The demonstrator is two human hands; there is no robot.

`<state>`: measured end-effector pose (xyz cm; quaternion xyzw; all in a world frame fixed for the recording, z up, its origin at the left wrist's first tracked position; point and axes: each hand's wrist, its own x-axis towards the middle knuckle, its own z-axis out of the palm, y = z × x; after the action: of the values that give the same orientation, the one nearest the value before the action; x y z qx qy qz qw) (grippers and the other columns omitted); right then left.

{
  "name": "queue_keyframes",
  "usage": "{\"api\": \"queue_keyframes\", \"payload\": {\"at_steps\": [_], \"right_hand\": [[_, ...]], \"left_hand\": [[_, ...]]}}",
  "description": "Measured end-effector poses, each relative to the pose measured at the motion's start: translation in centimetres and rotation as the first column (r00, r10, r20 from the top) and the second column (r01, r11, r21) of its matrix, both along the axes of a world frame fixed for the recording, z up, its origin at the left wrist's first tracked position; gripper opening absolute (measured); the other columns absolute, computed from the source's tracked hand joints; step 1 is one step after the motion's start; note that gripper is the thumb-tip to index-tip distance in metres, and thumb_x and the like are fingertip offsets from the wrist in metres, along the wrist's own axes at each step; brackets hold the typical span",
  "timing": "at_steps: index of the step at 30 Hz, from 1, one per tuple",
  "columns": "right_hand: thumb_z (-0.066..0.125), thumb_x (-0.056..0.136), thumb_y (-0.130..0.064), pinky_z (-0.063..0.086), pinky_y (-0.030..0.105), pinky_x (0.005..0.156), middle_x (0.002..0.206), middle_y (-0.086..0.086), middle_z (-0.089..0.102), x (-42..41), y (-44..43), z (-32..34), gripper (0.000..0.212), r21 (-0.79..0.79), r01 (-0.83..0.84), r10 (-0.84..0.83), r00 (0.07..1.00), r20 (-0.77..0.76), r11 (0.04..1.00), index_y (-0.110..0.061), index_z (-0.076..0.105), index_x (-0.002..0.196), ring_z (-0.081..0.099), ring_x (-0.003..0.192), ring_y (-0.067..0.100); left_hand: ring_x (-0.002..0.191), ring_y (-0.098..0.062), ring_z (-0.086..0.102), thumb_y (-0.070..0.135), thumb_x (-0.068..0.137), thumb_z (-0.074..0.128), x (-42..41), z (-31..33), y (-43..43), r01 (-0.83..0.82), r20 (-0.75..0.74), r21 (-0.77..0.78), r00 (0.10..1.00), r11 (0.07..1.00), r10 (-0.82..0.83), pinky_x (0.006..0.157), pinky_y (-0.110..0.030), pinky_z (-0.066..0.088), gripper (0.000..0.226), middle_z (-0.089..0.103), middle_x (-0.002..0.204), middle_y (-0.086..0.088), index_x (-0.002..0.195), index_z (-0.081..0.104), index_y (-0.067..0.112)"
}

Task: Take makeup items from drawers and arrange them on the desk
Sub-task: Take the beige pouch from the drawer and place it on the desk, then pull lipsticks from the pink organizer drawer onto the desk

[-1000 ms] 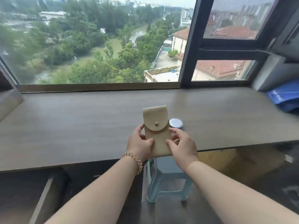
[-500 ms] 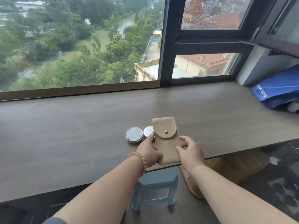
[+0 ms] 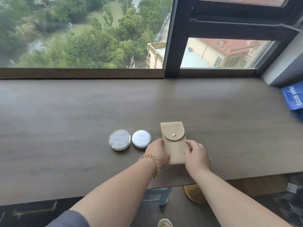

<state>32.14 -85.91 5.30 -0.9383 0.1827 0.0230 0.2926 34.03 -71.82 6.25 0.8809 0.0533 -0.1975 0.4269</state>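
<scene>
A beige pouch (image 3: 174, 141) with a snap flap lies flat on the brown desk (image 3: 82, 128), near its front edge. My left hand (image 3: 157, 151), with a beaded bracelet on the wrist, grips the pouch's left side. Its right side is gripped by my right hand (image 3: 196, 156). Just left of the pouch sit two round compacts side by side: a white-lidded one (image 3: 141, 139) and a clear silvery one (image 3: 119, 139).
A blue bag (image 3: 293, 99) lies at the desk's far right by the wall. A large window with a dark frame (image 3: 170, 46) runs along the back. Below the desk edge stand a light blue stool (image 3: 157, 196) and a dark drawer front (image 3: 32, 210).
The pouch has gone from held upright above the desk edge to lying on the desk right of the compacts. The view has tipped down and closer, and both compacts now show.
</scene>
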Motion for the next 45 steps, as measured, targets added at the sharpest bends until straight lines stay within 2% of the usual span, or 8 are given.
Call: {"api": "queue_keyframes", "payload": {"at_steps": [6,14,22,29,33,38,42,45], "right_hand": [[0.050,0.092,-0.022,0.024,0.029,0.085,0.119,-0.001,0.053,2.9,-1.7,-2.1,0.031,-0.056,-0.132,0.129,0.990,-0.050,0.990,-0.028,0.054,0.123,0.056,0.101,0.022],[0.055,0.087,-0.035,0.027,0.034,0.095,0.122,-0.001,0.048,3.3,-2.3,-2.1,0.042,-0.151,-0.290,0.276,0.955,-0.110,0.945,-0.028,0.050,0.128,0.044,0.119,0.017],[0.057,0.084,-0.033,0.026,0.038,0.099,0.130,0.001,0.045,3.0,2.3,2.2,0.047,-0.168,-0.432,0.452,0.886,0.102,0.886,-0.026,0.047,0.130,0.039,0.123,0.021],[0.054,0.087,-0.035,0.016,0.038,0.111,0.154,0.000,0.023,-0.3,13.6,7.2,0.060,-0.211,-0.691,0.722,0.656,0.218,0.691,-0.028,0.032,0.142,0.020,0.140,0.019],[0.052,0.088,-0.038,0.011,0.037,0.114,0.157,0.002,0.014,-5.2,22.3,9.5,0.066,-0.282,-0.816,0.861,0.450,0.236,0.504,-0.028,0.023,0.146,0.012,0.143,0.019],[0.048,0.089,-0.039,0.004,0.034,0.115,0.159,-0.002,0.008,-14.4,34.5,10.6,0.065,-0.264,-0.900,0.922,0.277,0.269,0.347,-0.031,0.018,0.146,0.005,0.145,0.016],[0.047,0.090,-0.040,0.002,0.035,0.117,0.159,-0.001,0.005,-22.7,43.5,11.0,0.067,-0.225,-0.934,0.936,0.212,0.282,0.279,-0.031,0.014,0.147,0.001,0.145,0.016],[0.048,0.090,-0.041,0.003,0.036,0.117,0.159,-0.001,0.003,-28.8,50.0,11.5,0.069,-0.221,-0.953,0.947,0.137,0.291,0.206,-0.031,0.013,0.148,0.001,0.146,0.016]], "left_hand": [[0.105,-0.023,0.059,0.009,0.081,0.054,1.3,-1.7,-2.2,-0.131,0.004,0.100,0.991,0.986,0.131,0.090,-0.030,0.046,0.044,0.065,0.110,-0.005,0.125,0.053,0.015],[0.110,-0.024,0.055,0.026,0.083,0.060,0.8,-2.1,-4.2,-0.206,-0.001,0.188,0.978,0.960,0.210,0.093,-0.032,0.045,0.046,0.045,0.122,-0.006,0.128,0.049,0.020],[0.125,-0.021,0.038,0.027,0.085,0.053,-1.9,2.8,0.2,-0.347,0.316,0.337,0.917,0.875,0.242,0.101,-0.035,0.031,0.044,0.042,0.135,0.000,0.129,0.047,0.024],[0.145,-0.017,0.008,0.038,0.091,0.046,-8.0,8.2,10.8,-0.489,0.422,0.525,0.860,0.697,0.285,0.113,-0.037,0.013,0.065,0.008,0.159,0.000,0.147,0.015,0.029],[0.147,-0.019,-0.005,0.036,0.093,0.043,-15.0,10.6,18.6,-0.588,0.468,0.600,0.808,0.542,0.359,0.115,-0.041,0.008,0.070,-0.006,0.160,-0.004,0.149,0.002,0.025],[0.147,-0.019,-0.005,0.029,0.091,0.044,-26.9,11.5,28.9,-0.729,0.528,0.570,0.678,0.379,0.511,0.116,-0.042,0.008,0.071,-0.007,0.160,-0.003,0.149,0.003,0.026],[0.147,-0.019,-0.007,0.026,0.090,0.045,-36.5,12.3,36.6,-0.756,0.521,0.571,0.635,0.319,0.570,0.117,-0.041,0.005,0.073,-0.006,0.160,-0.002,0.149,0.003,0.027],[0.147,-0.019,-0.005,0.025,0.089,0.044,-42.9,13.5,42.8,-0.757,0.527,0.610,0.609,0.234,0.594,0.117,-0.042,0.005,0.073,-0.005,0.160,-0.001,0.149,0.003,0.027]]}}
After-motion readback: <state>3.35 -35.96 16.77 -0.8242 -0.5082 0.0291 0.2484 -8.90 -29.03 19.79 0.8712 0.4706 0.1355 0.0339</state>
